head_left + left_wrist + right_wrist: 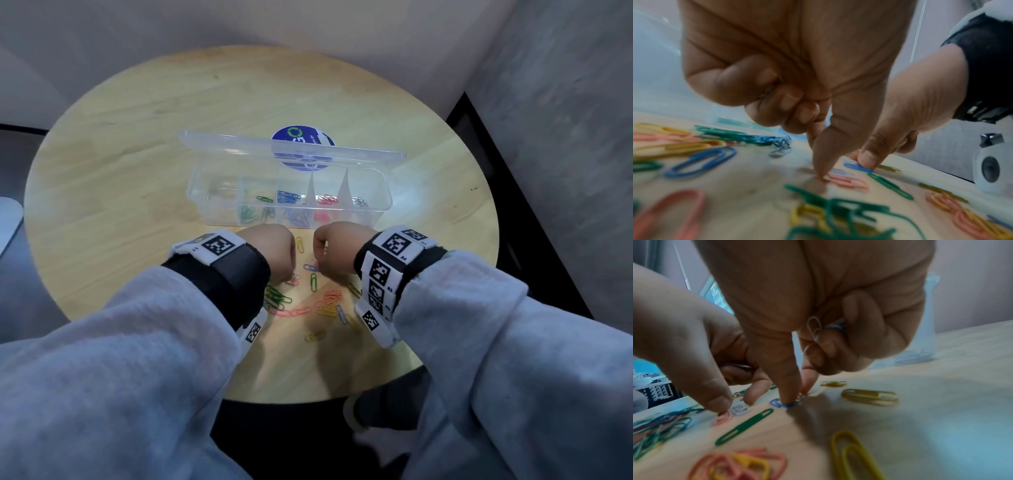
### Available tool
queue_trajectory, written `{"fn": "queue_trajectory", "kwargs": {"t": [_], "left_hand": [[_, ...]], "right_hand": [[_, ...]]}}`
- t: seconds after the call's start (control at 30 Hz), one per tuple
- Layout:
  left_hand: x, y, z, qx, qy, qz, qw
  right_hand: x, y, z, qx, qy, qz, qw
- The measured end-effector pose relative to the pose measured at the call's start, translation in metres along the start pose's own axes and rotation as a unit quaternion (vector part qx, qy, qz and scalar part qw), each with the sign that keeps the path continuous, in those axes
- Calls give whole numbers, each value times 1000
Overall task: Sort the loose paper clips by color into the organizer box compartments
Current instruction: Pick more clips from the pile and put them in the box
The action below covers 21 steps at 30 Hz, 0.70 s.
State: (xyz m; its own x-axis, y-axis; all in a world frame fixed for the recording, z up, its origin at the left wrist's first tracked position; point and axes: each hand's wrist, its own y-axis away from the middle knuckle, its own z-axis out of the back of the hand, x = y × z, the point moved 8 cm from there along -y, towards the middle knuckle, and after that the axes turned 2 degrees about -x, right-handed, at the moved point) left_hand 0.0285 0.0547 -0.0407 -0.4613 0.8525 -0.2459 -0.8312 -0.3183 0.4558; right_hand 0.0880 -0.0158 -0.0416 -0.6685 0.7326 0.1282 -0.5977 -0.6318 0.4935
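The clear organizer box [385, 186] stands open past my hands and holds green, blue, red and white clips in separate compartments. Loose paper clips [310, 303] of mixed colours lie near the table's front edge. My left hand [290, 272] hovers over them with its fingers curled round something metallic, and its thumb tip presses a pink clip [847, 181]. My right hand [318, 265] keeps white clips [813, 327] tucked in its curled fingers. Its thumb and forefinger pinch down on a blue clip [782, 404] beside a silver one [800, 397].
The round wooden table [137, 154] ends just below the clip pile. The box lid [239, 144] leans back behind the box, and a blue round sticker [301, 137] lies beyond it. A wall corner closes in at the right.
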Motion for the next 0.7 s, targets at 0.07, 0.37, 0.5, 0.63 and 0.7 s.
{"fn": "queue_trajectory", "kwargs": {"t": [0.07, 0.37, 0.5, 0.63, 0.7], "left_hand": [[2, 0, 0, 3, 4, 2, 1000], [3, 0, -7, 38, 9, -5, 999], [6, 3, -4, 56, 69, -22, 996], [6, 6, 12, 49, 124, -54, 990], [5, 9, 16, 52, 149, -61, 986]], "right_hand": [[0, -2, -3, 12, 35, 0, 999], [-12, 6, -9, 31, -98, -17, 995], [-28, 18, -16, 86, -340, -31, 936], [-44, 26, -17, 87, -547, -46, 831], [-50, 29, -15, 78, -593, -46, 800]]}}
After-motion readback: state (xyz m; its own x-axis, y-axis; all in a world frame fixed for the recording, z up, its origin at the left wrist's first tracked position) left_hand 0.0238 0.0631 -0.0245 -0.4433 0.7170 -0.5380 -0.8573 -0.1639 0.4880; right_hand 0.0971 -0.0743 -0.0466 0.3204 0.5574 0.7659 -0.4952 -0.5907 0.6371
